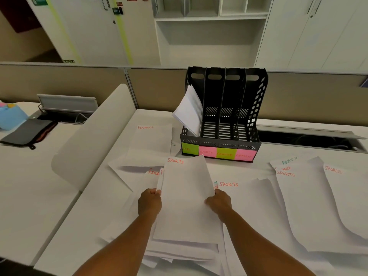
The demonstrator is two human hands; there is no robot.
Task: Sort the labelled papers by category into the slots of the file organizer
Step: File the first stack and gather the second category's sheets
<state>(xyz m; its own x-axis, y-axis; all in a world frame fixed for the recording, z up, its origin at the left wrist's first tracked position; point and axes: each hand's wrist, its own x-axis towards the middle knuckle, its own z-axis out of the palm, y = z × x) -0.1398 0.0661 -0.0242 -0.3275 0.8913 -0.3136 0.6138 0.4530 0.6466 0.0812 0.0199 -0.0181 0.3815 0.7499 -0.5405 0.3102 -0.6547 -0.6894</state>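
Risk first: the person holds a thin sheaf headed SPORTS [187, 196] by its two long edges, lifted off the desk [59, 206] clutter. Left hand [149, 203] pinches the left edge, fingers curled around it. Right hand [219, 202] clamps the right edge, thumb on top. Neither hand is open.

- More than one sheet in the grip, going by the stepped left edge. Only the top label is readable, so a stray category could ride along.
- Paper is limp; the top bows. Fed into a narrow slot it may buckle or catch on a divider.
- Wrong slot is possible: the tags sit close together.

File organizer [223, 116]: black, perforated, four upright slots, directly beyond the sheaf. Front tags read HR [190, 149], SPORTS [207, 152], FINANCE, ADMIN, left to right. Only the HR slot holds white sheets [189, 110], leaning out to the left.

Loose papers lie spread and overlapping across the desk; one FINANCE sheet [151, 142] lies left of the organizer.
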